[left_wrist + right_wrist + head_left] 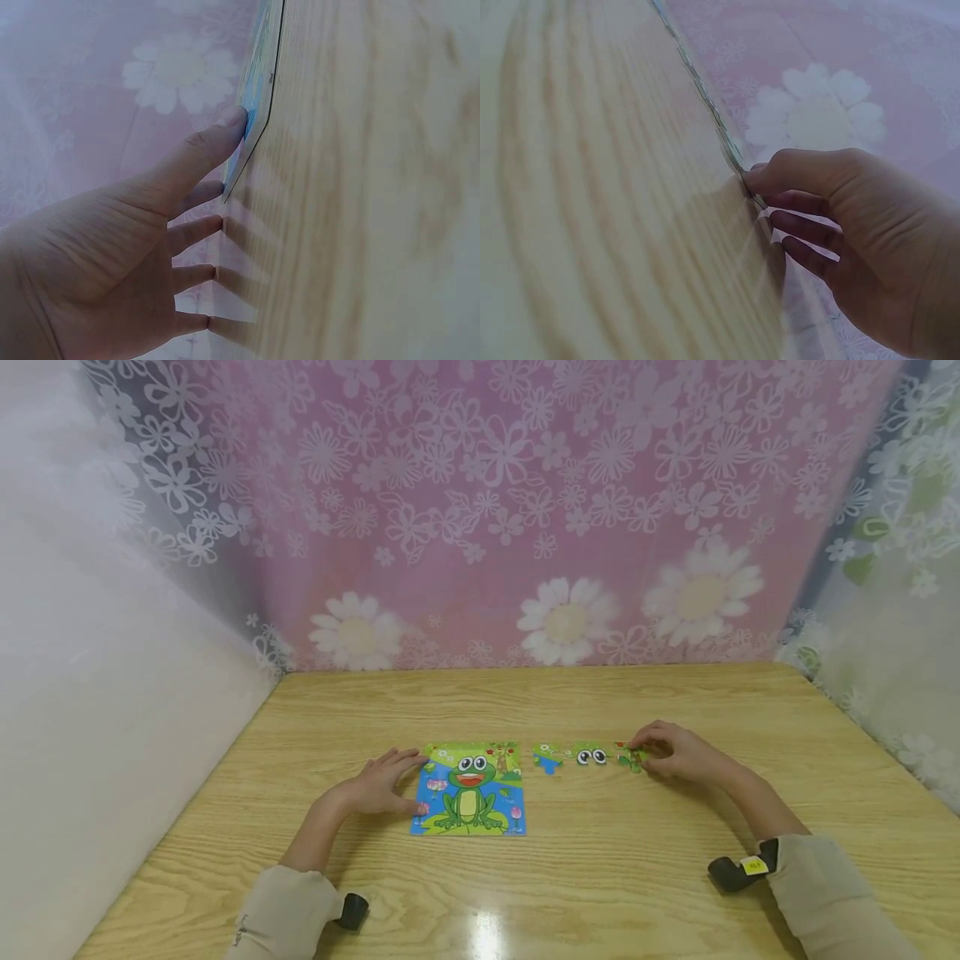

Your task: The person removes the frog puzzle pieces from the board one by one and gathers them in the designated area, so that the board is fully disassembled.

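A square frog picture board (468, 789) lies flat on the wooden table. My left hand (384, 782) rests at its left edge, fingers spread and mostly straight. In the left wrist view the thumb (229, 120) touches the board's edge, while the other fingertips meet the tabletop. Right of the board, several jigsaw pieces lie in a row: a green-and-blue piece (548, 759), a piece with the frog's eyes (591, 756) and a right-hand piece with red and green print (628, 757). My right hand (678, 753) pinches that last piece at its right side, fingers bent.
The wood-grain table (570, 893) spreads around the pieces. Behind it hangs a pink flowered curtain (450, 527), with a pale wall (112, 693) at the left and a flowered sheet (900, 652) at the right. Dark wrist cameras (738, 871) sit at both cuffs.
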The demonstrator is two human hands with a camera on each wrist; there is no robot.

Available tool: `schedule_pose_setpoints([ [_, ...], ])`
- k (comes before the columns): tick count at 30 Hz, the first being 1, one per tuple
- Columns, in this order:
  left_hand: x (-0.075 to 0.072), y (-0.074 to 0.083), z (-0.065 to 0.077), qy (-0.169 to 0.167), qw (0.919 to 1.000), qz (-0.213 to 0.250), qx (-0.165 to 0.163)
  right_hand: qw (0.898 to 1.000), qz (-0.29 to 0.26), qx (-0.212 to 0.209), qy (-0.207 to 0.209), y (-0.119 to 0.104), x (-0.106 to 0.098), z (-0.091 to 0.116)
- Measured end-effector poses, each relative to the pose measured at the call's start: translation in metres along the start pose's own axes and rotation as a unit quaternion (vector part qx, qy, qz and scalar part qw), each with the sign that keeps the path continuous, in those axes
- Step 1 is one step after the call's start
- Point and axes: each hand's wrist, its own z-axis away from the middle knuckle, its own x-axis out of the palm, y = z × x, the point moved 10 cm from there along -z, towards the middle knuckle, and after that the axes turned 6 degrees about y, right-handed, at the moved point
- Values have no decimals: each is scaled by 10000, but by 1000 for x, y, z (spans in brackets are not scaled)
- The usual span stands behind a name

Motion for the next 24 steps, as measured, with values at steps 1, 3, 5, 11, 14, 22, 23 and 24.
schedule_pose_setpoints([
  [1,0,0,0,-3,10000,-8,3,10000,-28,14,10,0,0,0],
  [3,-1,1,0,-14,10000,12,9,9999,-104,15,51,-2,0,-1],
  [5,-1,1,1,-29,10000,42,9,9999,-128,-13,94,-6,0,-2],
  [11,1,1,1,-47,10000,4,1,9996,164,-223,102,-30,7,-10],
  [14,2,0,1,-50,10000,-10,4,9992,109,-372,19,-44,13,-18],
  [22,1,1,1,1,10000,-25,36,9980,-60,-567,-267,-80,35,-45],
  [23,1,1,1,7,10000,-23,41,9975,-70,-623,-311,-84,38,-49],
  [24,0,1,1,10,10000,-35,48,9969,-43,-698,-350,-89,42,-52],
])
